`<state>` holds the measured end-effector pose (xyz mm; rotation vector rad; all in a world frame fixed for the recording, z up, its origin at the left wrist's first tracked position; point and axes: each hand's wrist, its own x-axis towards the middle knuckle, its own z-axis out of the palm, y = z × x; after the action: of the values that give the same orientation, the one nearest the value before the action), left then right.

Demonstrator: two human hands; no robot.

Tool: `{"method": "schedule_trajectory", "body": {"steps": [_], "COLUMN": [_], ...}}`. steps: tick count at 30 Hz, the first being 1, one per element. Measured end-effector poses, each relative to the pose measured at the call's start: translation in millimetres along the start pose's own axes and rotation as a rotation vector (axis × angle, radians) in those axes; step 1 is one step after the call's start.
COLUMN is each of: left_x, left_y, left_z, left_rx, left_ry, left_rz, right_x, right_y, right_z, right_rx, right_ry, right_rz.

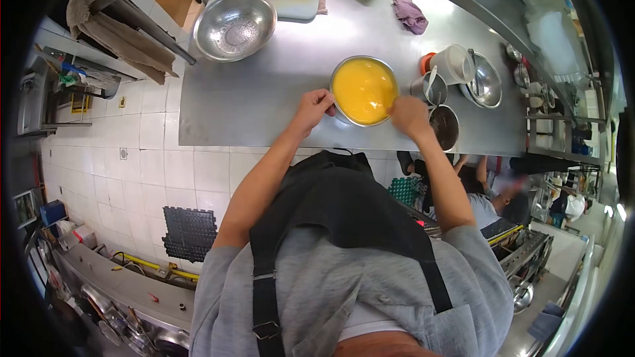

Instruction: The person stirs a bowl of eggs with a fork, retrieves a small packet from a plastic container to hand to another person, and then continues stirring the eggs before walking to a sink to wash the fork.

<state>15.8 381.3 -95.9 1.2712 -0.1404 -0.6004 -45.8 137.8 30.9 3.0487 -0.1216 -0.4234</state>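
Steel tabletop (251,102), white tiled floor below it. Far left: empty steel bowl (234,26), with a white cutting board (301,1) carrying brown pieces behind it. Left hand (313,109): grip clamped on the left rim of the mixing bowl (364,90). Mixing bowl: round, steel, near the tabletop's front edge, filled with opaque bright yellow liquid, 1 pale streak near the right rim. Right hand (410,118): at the right rim, blurred; cannot tell whether its grip is apart or together. Further right: dark pot (446,127), purple cloth (410,13).
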Motion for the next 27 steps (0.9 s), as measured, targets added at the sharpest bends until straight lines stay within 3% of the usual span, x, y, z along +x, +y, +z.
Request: {"method": "schedule_trajectory", "body": {"steps": [4,7,10,13,19,22,25,27], "left_x": [0,-4,-4,-5,-3,-4,-1,-1], "left_y": [4,9,8,3,-3,1,-4,-9], "left_z": [2,2,3,2,2,0,-1,0], "left_rx": [0.058,0.078,0.065,0.035,0.017,0.049,0.050,0.032], "left_ry": [0.000,-0.004,-0.005,0.009,-0.002,-0.010,-0.013,0.013], "left_rz": [-0.031,-0.065,-0.024,0.010,-0.020,-0.025,0.008,0.024], "right_x": [17,62,73,37,14,59,61,41], "right_y": [-49,-42,-2,15,-48,-44,-5,14], "right_z": [9,20,18,4,7,21,4,0], "right_rx": [0.086,0.108,0.073,-0.061,0.003,0.017,0.018,-0.034], "right_ry": [0.041,0.256,0.258,0.058,0.037,0.284,0.245,0.115], "right_rz": [-0.128,-0.040,0.034,0.095,-0.174,-0.121,0.057,0.057]}}
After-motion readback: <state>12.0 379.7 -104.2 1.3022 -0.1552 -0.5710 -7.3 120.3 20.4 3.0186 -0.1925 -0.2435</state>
